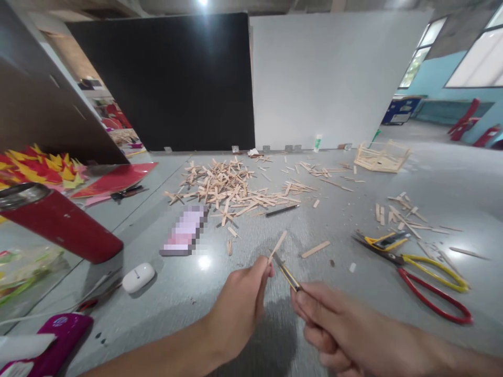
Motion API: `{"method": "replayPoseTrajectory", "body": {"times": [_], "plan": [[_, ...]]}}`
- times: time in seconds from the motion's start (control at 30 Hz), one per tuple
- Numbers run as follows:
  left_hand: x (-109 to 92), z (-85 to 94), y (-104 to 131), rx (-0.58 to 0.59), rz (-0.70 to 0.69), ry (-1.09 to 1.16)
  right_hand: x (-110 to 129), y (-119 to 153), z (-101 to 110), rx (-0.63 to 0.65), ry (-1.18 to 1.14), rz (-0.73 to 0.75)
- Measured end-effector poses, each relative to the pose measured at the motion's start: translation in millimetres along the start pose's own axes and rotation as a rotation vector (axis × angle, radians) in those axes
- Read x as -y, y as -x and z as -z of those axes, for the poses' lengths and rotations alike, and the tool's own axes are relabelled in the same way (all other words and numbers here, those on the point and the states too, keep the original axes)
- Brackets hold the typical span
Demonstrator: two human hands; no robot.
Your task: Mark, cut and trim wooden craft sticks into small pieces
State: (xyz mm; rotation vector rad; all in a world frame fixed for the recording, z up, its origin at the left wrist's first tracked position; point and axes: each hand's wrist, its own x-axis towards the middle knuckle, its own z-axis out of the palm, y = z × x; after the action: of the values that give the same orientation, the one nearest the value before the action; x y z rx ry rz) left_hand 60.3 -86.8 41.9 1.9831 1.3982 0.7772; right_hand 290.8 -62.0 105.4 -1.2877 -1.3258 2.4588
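Note:
My left hand (247, 290) pinches a short flat wooden stick (279, 243) that points up and to the right. In my right hand (330, 319) is a utility knife (288, 276) with a yellow-edged holder. Its blade reaches toward the stick beside my left fingertips; whether it touches the wood I cannot tell. Another wooden stick (316, 249) lies on the grey table (243, 256) just beyond the knife. A large pile of wooden sticks (223, 183), many joined into crosses, spreads farther back, with a black pen (282, 210) at its front edge.
Scissors (416, 267) with red and yellow handles lie at right, near loose stick pieces (401, 214). A small wooden frame (383, 157) and a glue stick (317, 143) stand behind. At left are a phone (184, 230), white case (138, 277), red bottle (66, 222) and purple glue gun (58, 340).

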Motion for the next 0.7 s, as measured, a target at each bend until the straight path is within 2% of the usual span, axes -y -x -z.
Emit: {"method": "replayPoseTrajectory", "body": {"times": [0.07,0.13,0.2,0.27,0.37,0.4,0.47,0.63,0.7], "plan": [[-1,1.5,0,0.025,-0.018,0.004,6,5,0,-0.020,0.041,-0.083],[-3,2.9,1,0.052,-0.032,0.000,20,14,11,0.062,0.105,-0.200],[-7,4.0,2,0.065,-0.031,-0.004,27,17,18,0.133,0.135,-0.236],[-11,4.6,2,0.049,-0.009,0.004,18,12,13,0.127,0.077,-0.168],[-14,5.3,2,0.022,0.024,0.040,-12,-5,-14,0.029,-0.075,0.014],[-14,5.7,2,0.020,0.028,0.052,-19,-9,-21,-0.034,-0.069,0.047],[-14,6.8,2,0.023,0.028,0.061,-20,-9,-26,-0.049,-0.034,0.038],[-13,7.5,5,0.022,-0.018,-0.006,17,8,6,0.132,0.105,-0.163],[-11,5.8,6,0.026,-0.027,-0.015,17,7,12,0.142,0.102,-0.169]]}}
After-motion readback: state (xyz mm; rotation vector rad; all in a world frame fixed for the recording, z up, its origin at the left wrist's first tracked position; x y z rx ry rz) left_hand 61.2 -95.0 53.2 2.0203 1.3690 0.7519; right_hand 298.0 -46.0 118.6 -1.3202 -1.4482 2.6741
